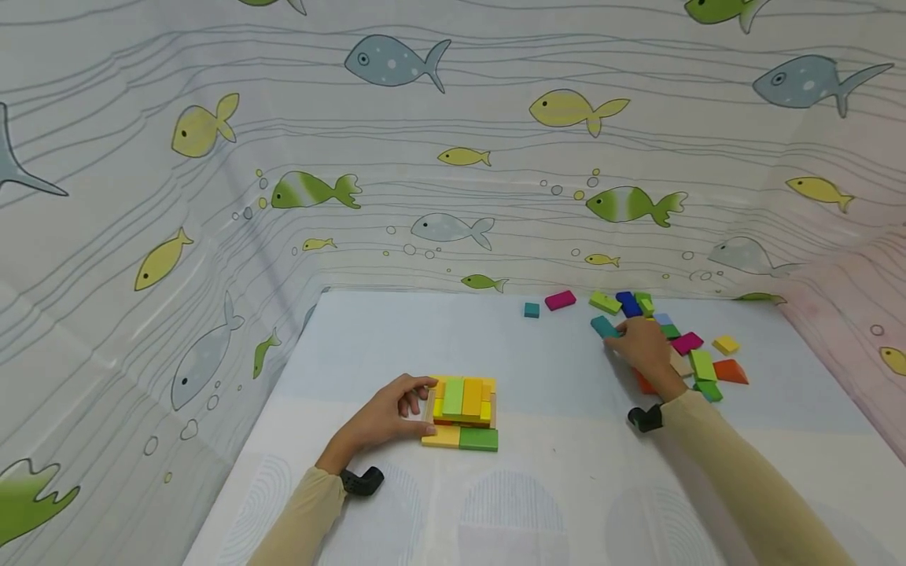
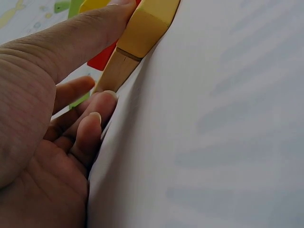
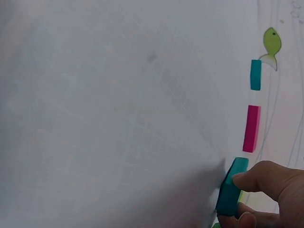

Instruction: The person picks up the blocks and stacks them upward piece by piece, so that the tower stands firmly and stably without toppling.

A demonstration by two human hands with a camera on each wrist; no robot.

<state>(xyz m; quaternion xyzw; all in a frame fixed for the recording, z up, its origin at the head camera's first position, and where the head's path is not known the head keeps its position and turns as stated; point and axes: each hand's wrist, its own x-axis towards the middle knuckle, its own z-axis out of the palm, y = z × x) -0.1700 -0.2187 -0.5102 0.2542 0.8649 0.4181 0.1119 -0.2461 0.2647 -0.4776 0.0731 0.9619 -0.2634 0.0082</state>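
Pinching the teal block (image 1: 604,327) beside the loose blocks (image 1: 702,365) with the right hand (image 1: 642,347), ideally keeping pressure even, while bracing the stack (image 1: 471,399) with the left hand (image 1: 384,412) curled around its left side.

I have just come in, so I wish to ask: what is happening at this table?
A person has both hands busy. The left hand holds the left side of a small block structure, with the thumb on a yellow block at the front. The right hand pinches a teal block beside loose coloured blocks; whether it is lifted, I cannot tell.
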